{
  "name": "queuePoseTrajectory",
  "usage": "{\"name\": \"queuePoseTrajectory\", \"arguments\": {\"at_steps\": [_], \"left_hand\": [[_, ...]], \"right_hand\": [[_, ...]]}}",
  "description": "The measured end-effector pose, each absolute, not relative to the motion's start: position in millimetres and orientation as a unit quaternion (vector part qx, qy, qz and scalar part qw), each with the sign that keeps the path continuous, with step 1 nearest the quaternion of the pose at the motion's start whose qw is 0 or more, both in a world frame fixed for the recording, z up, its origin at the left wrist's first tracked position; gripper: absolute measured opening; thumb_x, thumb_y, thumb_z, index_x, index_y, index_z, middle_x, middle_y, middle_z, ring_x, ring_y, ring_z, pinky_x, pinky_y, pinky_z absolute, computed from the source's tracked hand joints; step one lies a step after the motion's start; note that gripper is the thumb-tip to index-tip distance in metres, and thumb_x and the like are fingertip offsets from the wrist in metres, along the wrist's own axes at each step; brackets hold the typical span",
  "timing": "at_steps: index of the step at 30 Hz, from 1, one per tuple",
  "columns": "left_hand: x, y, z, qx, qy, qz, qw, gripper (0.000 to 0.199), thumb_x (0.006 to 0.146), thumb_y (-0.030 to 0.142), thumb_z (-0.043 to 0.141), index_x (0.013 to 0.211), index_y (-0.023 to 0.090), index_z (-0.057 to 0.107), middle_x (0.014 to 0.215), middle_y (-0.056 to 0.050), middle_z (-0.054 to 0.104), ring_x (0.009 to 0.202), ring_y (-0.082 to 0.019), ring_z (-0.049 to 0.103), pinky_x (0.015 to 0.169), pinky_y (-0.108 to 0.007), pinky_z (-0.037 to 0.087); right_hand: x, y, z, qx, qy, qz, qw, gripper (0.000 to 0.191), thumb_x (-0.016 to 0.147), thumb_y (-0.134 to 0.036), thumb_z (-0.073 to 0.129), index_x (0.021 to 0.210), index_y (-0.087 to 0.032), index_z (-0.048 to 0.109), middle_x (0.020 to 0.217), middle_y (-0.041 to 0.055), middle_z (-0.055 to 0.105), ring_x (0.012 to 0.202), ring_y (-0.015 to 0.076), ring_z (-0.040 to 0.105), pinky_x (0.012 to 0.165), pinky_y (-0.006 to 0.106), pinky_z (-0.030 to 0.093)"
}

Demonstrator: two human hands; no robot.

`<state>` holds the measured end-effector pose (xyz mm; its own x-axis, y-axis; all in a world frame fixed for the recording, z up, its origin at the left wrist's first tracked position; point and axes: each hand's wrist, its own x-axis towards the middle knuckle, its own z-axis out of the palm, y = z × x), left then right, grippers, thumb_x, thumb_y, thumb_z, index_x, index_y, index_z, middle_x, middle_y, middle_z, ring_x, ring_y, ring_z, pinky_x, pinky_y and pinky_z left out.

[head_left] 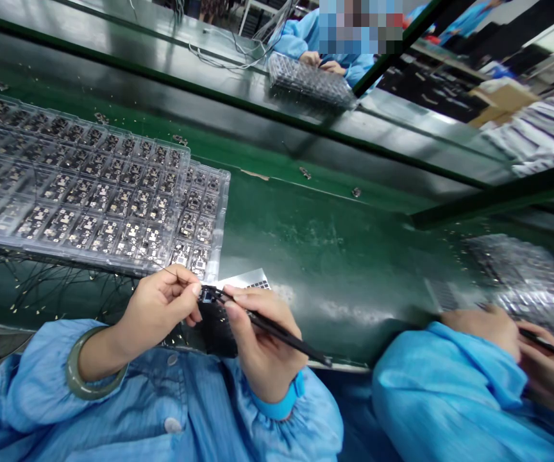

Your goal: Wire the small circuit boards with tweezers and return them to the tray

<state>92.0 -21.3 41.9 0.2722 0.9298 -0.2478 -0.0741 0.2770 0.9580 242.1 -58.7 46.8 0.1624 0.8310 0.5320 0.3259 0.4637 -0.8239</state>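
Black electronic module (206,294) was pinched in the left hand (156,316), just below a clear tray (224,212). The right hand (260,343) gripped black tweezers (277,332), tips at the module.

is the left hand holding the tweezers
No, the black tweezers are in the right hand, while the left hand pinches a small dark part.

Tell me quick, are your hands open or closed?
Left hand: closed, pinching a small black part.
Right hand: closed, holding black tweezers.
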Motion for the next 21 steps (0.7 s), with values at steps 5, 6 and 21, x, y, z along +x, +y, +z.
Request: {"name": "queuePoseTrajectory", "arguments": {"at_steps": [5,6,21], "left_hand": [[92,-21,43,0.455,0.46,0.387,0.658,0.012,0.078,0.022,0.063,0.073,0.016,0.054,0.048,0.005,0.063,0.044,-0.01,0.061,0.047,-0.018,0.052],[92,-21,43,0.456,0.459,0.385,0.658,0.011,0.078,0.022,0.062,0.073,0.016,0.054,0.048,0.005,0.063,0.045,-0.01,0.062,0.048,-0.018,0.052],[90,-23,40,0.49,0.451,0.373,0.646,0.01,0.079,0.022,0.063,0.076,0.016,0.055,0.048,0.005,0.06,0.044,-0.009,0.06,0.045,-0.017,0.05]], "right_hand": [[246,-61,50,-0.45,-0.688,0.176,0.541,0.034,0.075,-0.001,0.066,0.1,-0.025,0.064,0.095,0.003,0.072,0.083,0.016,0.069,0.073,0.029,0.057],[247,-61,49,-0.45,-0.693,0.17,0.537,0.034,0.076,-0.002,0.066,0.101,-0.025,0.064,0.097,0.0034,0.071,0.084,0.016,0.069,0.073,0.03,0.057],[260,-64,47,-0.447,-0.747,0.078,0.485,0.031,0.077,-0.011,0.068,0.103,-0.025,0.062,0.095,0.0055,0.073,0.084,0.0209,0.069,0.072,0.037,0.057]]}}
